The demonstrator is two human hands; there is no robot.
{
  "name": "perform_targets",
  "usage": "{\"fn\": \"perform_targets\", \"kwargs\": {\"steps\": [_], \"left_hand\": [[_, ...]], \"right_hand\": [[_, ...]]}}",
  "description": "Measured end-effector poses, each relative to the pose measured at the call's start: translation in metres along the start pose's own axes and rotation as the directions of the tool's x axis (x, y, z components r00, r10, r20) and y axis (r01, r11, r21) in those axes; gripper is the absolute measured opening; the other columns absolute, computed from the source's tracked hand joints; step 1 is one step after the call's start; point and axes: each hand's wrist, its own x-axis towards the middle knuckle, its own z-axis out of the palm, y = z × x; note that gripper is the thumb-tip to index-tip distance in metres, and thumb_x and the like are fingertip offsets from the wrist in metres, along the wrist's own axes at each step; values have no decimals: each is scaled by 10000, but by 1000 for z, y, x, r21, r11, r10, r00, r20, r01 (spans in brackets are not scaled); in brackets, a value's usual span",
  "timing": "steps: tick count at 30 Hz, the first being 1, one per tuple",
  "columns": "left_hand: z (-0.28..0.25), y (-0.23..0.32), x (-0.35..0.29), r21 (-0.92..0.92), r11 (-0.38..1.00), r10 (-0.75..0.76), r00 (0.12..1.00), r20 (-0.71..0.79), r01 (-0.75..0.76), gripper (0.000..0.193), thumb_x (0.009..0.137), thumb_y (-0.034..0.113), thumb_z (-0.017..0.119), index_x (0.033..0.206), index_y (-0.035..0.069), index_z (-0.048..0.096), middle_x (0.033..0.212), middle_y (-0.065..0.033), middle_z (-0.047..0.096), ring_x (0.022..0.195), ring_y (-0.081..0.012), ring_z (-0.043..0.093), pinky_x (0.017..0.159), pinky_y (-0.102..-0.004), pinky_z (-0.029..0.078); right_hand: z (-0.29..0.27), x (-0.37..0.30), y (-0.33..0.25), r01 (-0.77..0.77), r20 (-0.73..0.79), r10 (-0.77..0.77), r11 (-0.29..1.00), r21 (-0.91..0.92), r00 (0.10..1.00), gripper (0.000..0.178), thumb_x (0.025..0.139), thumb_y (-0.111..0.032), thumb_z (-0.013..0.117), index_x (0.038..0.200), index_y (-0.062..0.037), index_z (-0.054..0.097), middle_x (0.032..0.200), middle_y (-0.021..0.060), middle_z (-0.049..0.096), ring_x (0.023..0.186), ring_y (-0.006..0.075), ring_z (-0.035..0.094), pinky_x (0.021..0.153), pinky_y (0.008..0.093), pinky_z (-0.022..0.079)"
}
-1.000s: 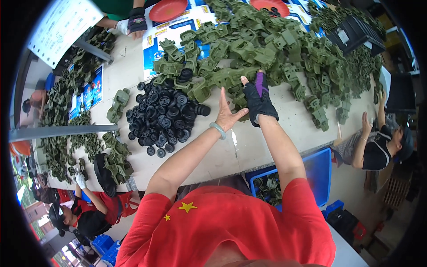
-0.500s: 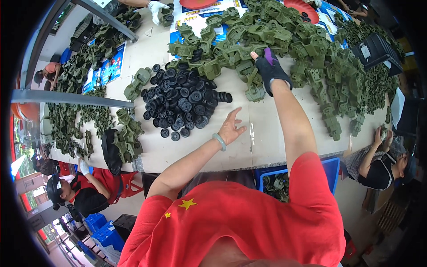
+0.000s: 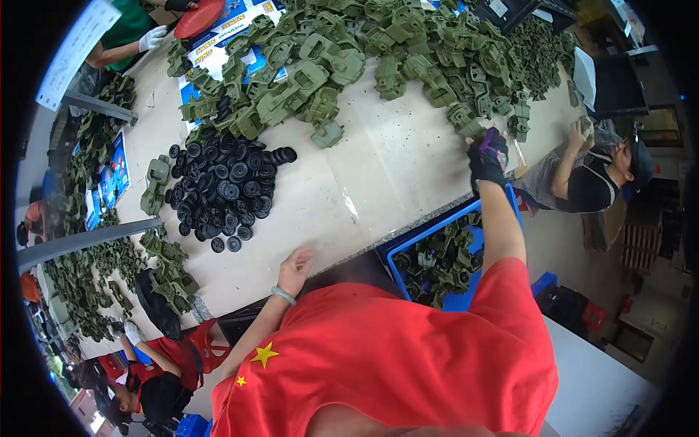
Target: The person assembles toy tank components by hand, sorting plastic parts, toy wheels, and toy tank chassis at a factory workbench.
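My right hand (image 3: 488, 156), in a black fingerless glove with a purple patch, is at the table's front edge on the right. Its fingers are curled at the low end of a green plastic toy vehicle body (image 3: 464, 120); the glove hides whatever they hold. My left hand (image 3: 295, 268), bare with a pale bangle on the wrist, hovers by the front edge, loosely bent and slightly blurred, with nothing in it. Left of the middle lies a heap of black toy wheels (image 3: 229, 182). Behind it spreads a large pile of green vehicle bodies (image 3: 320, 62).
A blue crate (image 3: 397, 255) holding green and black parts stands below the front edge. A metal bar (image 3: 87, 242) crosses the left side. Co-workers sit at the right (image 3: 590, 167) and lower left (image 3: 156, 386); another with a white glove (image 3: 153, 38) stands across the table.
The view has turned and shifted right. My right hand has left the middle of the green pile for its near right end, by the crate. My left hand has drawn back, its spread fingers now bent.
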Motion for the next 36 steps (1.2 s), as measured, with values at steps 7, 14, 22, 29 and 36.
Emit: {"fn": "perform_targets", "kwargs": {"steps": [7,14,22,29,36], "left_hand": [[19,6,5,30,999,-23,1000,-2,23,336,958,70,673,1291,34,652,1150,-147,762,1069,-262,745,916,-372,598],[55,54,60,-17,991,131,986,99,-130,444,956,165,726,1357,20,602,1203,-177,732,1090,-279,733,958,-383,587],[25,39,69,-283,957,-33,942,-334,-67,1102,814,438,873,1583,-45,248,1476,-317,485,1324,-411,565,1101,-430,483],[-4,58,28,331,937,-3,952,-307,109,1160,715,428,923,1618,134,258,1449,-227,498,1309,-418,554,1071,-505,497],[-5,52,16,467,864,-98,973,-209,188,1141,755,357,897,1647,243,195,1440,-184,517,1322,-396,534,1034,-536,507]], "right_hand": [[-15,-24,-29,124,90,-114,985,-119,989,338,855,-262,717,1116,-67,625,1044,234,683,1032,435,664,881,530,550],[-14,-140,-53,-35,423,-210,865,501,881,426,898,-271,778,1191,-6,620,1039,192,720,979,344,695,844,460,550],[-28,-243,-218,281,237,-878,373,884,416,535,941,-314,768,1342,3,613,1119,167,662,973,306,655,880,408,538],[42,-169,-325,459,35,-813,363,810,581,571,976,-225,643,1485,-10,497,1248,240,635,1124,414,616,1008,437,484],[51,-162,-367,558,155,-784,550,621,601,166,939,-160,647,1006,-14,606,954,222,678,928,424,663,794,507,519]]}}
